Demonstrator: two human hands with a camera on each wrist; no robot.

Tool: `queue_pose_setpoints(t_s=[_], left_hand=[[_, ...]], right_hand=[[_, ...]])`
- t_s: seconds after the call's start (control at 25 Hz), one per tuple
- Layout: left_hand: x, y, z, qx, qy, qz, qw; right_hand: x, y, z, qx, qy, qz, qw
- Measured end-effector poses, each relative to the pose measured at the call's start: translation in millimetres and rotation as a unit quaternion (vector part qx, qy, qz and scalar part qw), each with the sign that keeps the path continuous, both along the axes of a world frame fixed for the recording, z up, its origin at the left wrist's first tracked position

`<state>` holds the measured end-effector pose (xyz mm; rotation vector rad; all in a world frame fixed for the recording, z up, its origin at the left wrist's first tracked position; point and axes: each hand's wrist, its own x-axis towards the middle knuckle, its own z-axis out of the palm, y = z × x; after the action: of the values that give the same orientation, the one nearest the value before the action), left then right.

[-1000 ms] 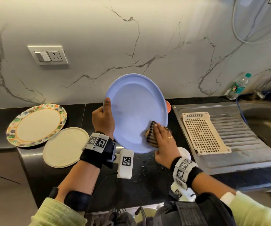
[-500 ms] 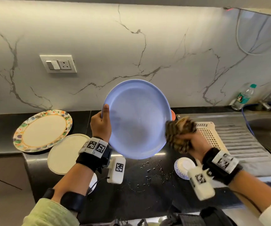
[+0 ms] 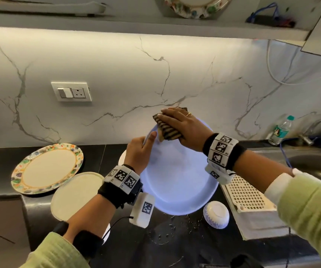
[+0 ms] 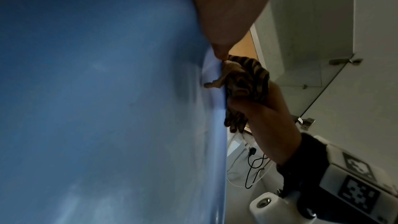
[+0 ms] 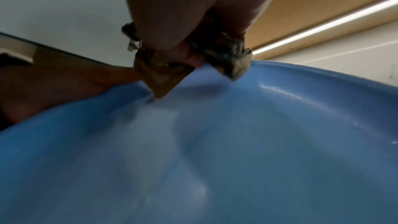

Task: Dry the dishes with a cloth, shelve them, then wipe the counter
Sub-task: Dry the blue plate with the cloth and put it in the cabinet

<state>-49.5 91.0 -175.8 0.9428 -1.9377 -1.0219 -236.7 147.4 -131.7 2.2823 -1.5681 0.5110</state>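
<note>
A large pale-blue plate (image 3: 177, 182) is held tilted above the black counter (image 3: 184, 242). My left hand (image 3: 139, 149) grips its left rim, thumb on the inner face. My right hand (image 3: 182, 125) holds a folded brown-and-black striped cloth (image 3: 167, 126) over the plate's top rim. In the left wrist view the cloth (image 4: 245, 81) wraps the plate (image 4: 107, 108) at its edge. In the right wrist view the cloth (image 5: 163, 76) hangs down onto the blue plate (image 5: 237, 151).
A floral-rimmed plate (image 3: 47, 169) and a cream plate (image 3: 76, 194) lie at the left of the counter. A small white bowl (image 3: 215, 214) sits upturned beside a cream perforated tray (image 3: 248, 192). The sink (image 3: 318, 167) is at the right. A shelf (image 3: 136, 29) above holds another floral plate (image 3: 196, 5).
My right hand carried the cloth from the plate's right side up to its top rim. The plate has tipped flatter, and the view has lifted to show the shelf.
</note>
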Motion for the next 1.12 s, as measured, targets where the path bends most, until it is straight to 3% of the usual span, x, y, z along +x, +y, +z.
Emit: queue_pose_setpoints(t_s=[0.12, 0.2, 0.36, 0.64, 0.72, 0.8, 0.92, 1.12], left_hand=[[5, -2, 3, -0.023, -0.014, -0.019, 0.999], [4, -2, 5, -0.025, -0.030, -0.032, 0.999], [5, 2, 10, -0.061, -0.074, -0.061, 0.993], [6, 3, 15, -0.148, -0.076, -0.062, 0.984], [10, 2, 19, -0.159, -0.070, -0.060, 0.983], [17, -2, 21, -0.162, -0.050, -0.041, 0.985], [27, -6, 22, -0.158, -0.005, 0.002, 0.987], [33, -4, 21, -0.115, 0.042, 0.051, 0.991]], right_hand=[[-5, 1, 2, 0.076, 0.059, 0.012, 0.995], [-5, -1, 12, 0.111, 0.050, 0.001, 0.993], [-1, -10, 24, 0.062, 0.103, 0.012, 0.993], [-14, -5, 25, 0.020, 0.008, 0.070, 0.997], [-22, -1, 22, 0.032, -0.035, 0.034, 0.998], [-38, 6, 17, 0.049, -0.129, -0.037, 0.990], [-56, 23, 2, 0.049, -0.284, -0.120, 0.950], [-63, 42, -45, 0.018, -0.441, -0.184, 0.878]])
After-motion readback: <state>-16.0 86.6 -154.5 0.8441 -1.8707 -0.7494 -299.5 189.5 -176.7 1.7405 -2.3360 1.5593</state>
